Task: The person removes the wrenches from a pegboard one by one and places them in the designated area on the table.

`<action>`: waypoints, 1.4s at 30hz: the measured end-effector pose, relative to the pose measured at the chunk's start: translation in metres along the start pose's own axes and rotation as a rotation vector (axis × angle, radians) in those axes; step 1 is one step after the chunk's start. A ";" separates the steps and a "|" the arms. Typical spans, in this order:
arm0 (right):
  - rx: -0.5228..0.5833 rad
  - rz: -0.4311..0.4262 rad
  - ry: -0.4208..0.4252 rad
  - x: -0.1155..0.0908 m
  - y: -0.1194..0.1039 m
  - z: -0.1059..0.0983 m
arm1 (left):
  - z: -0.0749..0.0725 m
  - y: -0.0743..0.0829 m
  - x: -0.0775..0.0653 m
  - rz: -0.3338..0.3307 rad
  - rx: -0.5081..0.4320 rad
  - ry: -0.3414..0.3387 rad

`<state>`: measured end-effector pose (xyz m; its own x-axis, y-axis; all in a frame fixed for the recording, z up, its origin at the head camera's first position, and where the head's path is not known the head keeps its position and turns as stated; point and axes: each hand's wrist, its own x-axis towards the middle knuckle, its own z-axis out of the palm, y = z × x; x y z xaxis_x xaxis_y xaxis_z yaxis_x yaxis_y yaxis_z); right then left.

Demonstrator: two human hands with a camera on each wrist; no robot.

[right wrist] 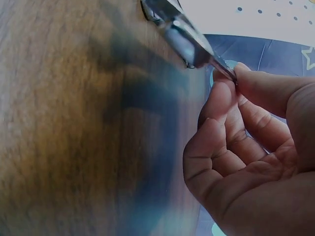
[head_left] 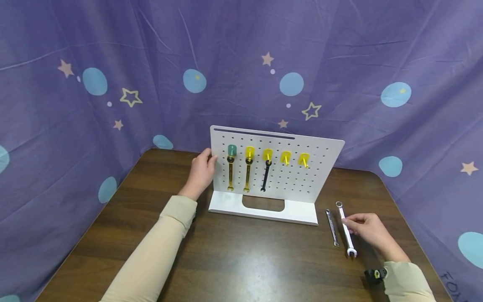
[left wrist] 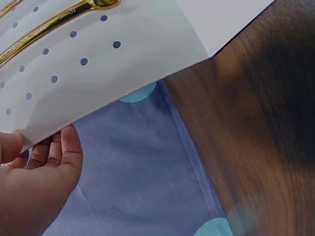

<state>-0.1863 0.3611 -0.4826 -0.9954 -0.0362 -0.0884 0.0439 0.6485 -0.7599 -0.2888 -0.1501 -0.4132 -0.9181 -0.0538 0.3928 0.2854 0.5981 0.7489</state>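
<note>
My left hand [head_left: 201, 171] grips the left edge of a white pegboard stand [head_left: 264, 215], thumb on the front and fingers behind, as the left wrist view shows. Between thumb and forefinger, my right hand [head_left: 369, 231] pinches a silver combination wrench [head_left: 348, 238] by its shaft. Just left of it, a smaller silver wrench [head_left: 332, 227] lies on the table. Two gold wrenches hang on the board, one gold wrench [head_left: 231, 176] from a green hook [head_left: 232, 150] and another gold wrench [head_left: 247, 178] from a yellow hook. Beside them hangs a black wrench [head_left: 266, 176].
Two yellow hooks at the right of the board, one yellow hook [head_left: 285, 157] and another yellow hook [head_left: 303, 160], hold nothing. The stand is on a brown wooden table [head_left: 241, 260]. A purple curtain [head_left: 241, 63] with stars and dots surrounds the table's back and sides.
</note>
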 end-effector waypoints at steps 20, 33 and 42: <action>-0.016 0.025 -0.048 0.000 0.000 -0.001 | -0.001 0.004 -0.001 -0.008 -0.020 -0.006; -0.039 0.014 -0.042 0.002 0.004 0.003 | 0.000 0.001 -0.002 -0.008 -0.024 -0.010; -0.093 0.040 -0.041 0.003 0.002 0.001 | -0.001 0.001 -0.001 0.005 -0.020 -0.001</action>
<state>-0.1887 0.3616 -0.4853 -0.9886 -0.0384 -0.1456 0.0741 0.7177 -0.6924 -0.2879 -0.1500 -0.4125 -0.9169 -0.0505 0.3959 0.2951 0.5822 0.7576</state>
